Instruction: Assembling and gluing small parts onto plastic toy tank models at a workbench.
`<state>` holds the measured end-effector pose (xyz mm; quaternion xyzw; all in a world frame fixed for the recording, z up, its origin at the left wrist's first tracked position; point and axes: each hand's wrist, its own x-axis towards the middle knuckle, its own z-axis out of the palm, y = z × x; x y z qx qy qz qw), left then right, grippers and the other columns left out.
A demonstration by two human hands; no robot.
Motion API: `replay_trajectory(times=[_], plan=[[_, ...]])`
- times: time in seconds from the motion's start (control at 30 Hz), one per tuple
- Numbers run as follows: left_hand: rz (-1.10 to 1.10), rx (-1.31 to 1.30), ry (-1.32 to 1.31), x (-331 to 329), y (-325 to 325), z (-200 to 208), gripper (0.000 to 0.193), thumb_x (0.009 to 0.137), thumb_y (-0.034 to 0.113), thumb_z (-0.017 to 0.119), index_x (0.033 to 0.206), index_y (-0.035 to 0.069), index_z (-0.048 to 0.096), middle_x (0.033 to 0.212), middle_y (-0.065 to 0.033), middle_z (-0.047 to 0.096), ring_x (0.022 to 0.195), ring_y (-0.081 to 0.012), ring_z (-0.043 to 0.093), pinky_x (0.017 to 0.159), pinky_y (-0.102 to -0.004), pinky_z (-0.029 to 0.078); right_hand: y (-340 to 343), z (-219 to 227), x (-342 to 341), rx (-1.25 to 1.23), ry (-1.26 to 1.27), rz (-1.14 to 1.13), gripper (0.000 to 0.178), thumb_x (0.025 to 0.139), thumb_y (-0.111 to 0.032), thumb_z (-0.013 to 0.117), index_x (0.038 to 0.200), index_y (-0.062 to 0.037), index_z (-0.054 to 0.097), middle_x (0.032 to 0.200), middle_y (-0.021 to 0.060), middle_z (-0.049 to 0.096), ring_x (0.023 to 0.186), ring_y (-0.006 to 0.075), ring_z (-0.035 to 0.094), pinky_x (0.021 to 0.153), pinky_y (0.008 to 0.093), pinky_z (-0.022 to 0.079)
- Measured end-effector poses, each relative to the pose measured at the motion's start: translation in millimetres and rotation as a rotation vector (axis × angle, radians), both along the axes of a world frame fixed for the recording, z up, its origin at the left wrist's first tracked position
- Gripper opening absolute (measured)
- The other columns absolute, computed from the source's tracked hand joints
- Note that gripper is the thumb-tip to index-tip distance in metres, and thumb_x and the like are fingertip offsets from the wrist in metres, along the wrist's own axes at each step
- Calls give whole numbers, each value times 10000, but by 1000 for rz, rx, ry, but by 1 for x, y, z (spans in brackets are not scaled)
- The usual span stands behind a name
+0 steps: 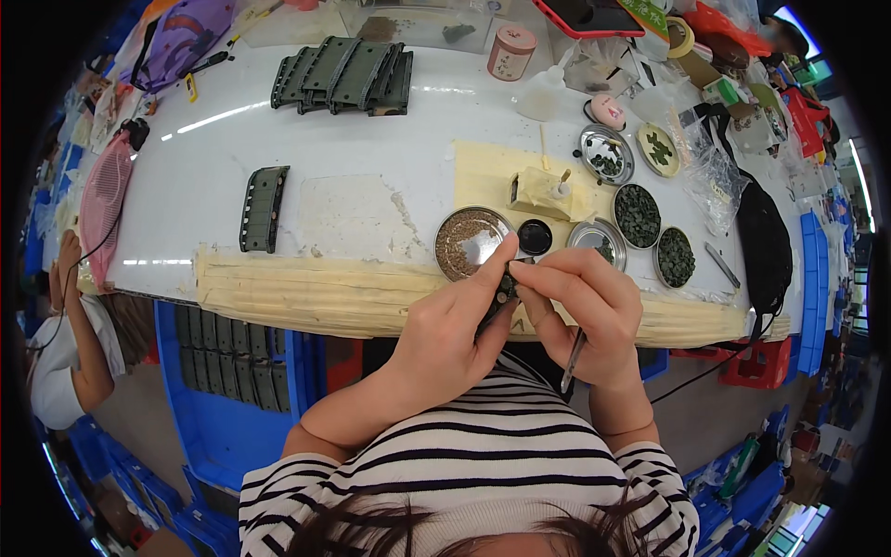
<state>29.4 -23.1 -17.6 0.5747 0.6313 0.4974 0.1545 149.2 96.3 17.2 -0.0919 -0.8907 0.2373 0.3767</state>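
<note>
My left hand (444,332) is closed round a small dark green piece (507,290) at the table's front edge. Most of that piece is hidden by my fingers. My right hand (599,311) meets it from the right, thumb and forefinger pinched at its upper end; whether something tiny sits between those fingertips I cannot make out. A slim pair of metal tweezers (574,360) is tucked under the other fingers of my right hand, pointing down. Just beyond my hands are a round tin of brown grains (459,243) and a small black round pot (535,237).
Tins of dark green bits (637,215) stand to the right, near another pair of tweezers (722,265). A dark green ribbed panel (264,209) lies left, with a stack of panels (343,76) behind. A blue crate (209,446) is below left. Another person's arm (88,343) shows far left.
</note>
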Motion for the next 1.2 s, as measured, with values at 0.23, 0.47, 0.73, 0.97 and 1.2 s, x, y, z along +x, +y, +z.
replay_trajectory(times=[0.23,0.47,0.73,0.97,1.2], plan=[[-10,-14,22,1,0,4,645,757,-94,614,1369,-48,415,937,-192,650,683,-232,639,627,-268,494,2,-4,2,86,29,34,274,676,-12,749,941,-33,683,813,68,621,626,194,614,505,284,464],[-16,66,-13,0,5,3,620,754,-102,614,1346,-54,440,931,-181,655,719,-238,658,656,-261,503,4,0,2,-26,68,17,260,677,-31,749,929,-31,686,819,74,616,631,203,611,523,284,470],[5,100,-34,1,6,0,630,753,-73,634,1353,-33,448,861,-169,639,663,-256,622,615,-299,498,4,0,3,39,29,40,284,666,-31,732,945,-33,678,825,69,616,615,198,600,520,282,465],[-57,149,-172,1,7,-5,565,803,-44,635,1338,-41,451,1036,-176,643,780,-216,655,695,-268,511,8,8,7,80,10,28,292,700,-69,730,984,-29,680,838,76,602,613,179,563,523,272,440],[-232,18,-744,-10,5,-6,434,933,25,529,1339,-29,385,1146,-184,609,1010,-192,617,900,-321,493,23,14,23,-146,271,-244,158,802,11,664,957,-6,688,793,49,547,589,81,399,505,213,309]])
